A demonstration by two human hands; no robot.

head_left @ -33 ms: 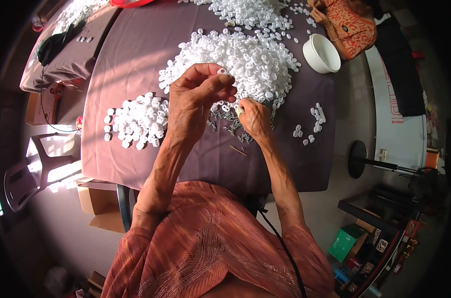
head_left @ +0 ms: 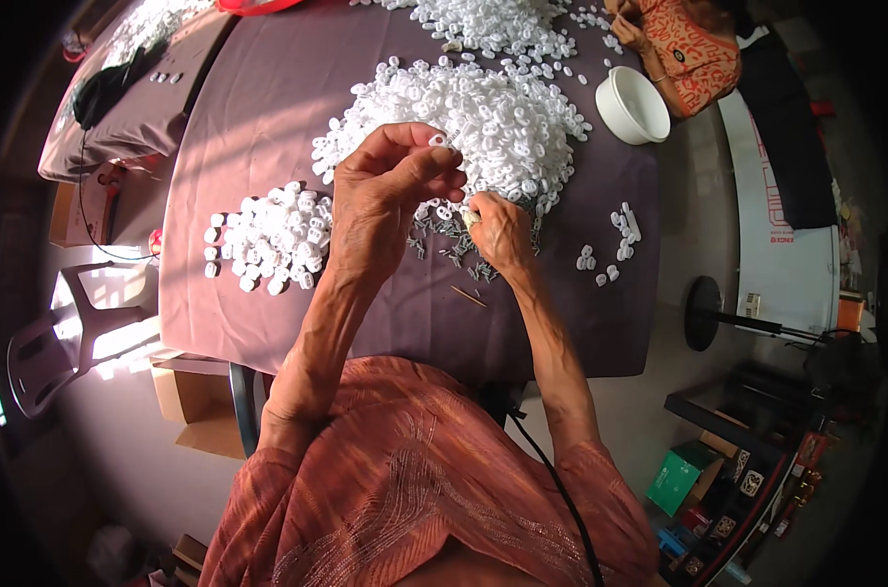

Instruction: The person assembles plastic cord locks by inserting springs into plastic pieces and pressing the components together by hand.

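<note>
My left hand [head_left: 390,191] is raised over the table and pinches a small white plastic piece [head_left: 442,140] between thumb and fingertips. My right hand [head_left: 501,233] rests just to its right, fingers pinched on what looks like a small screw from the scatter of dark screws [head_left: 442,233] under both hands. Directly behind the hands lies a big heap of the same white pieces [head_left: 493,108]. A smaller heap of white pieces [head_left: 273,235] sits to the left of my left hand.
A purple-grey cloth covers the table [head_left: 268,108]. A white bowl [head_left: 632,106] stands at the far right beside another person in orange patterned clothing [head_left: 693,49]. A few loose white pieces [head_left: 610,245] and a thin stick [head_left: 468,296] lie near the front. A plastic chair [head_left: 53,333] stands at left.
</note>
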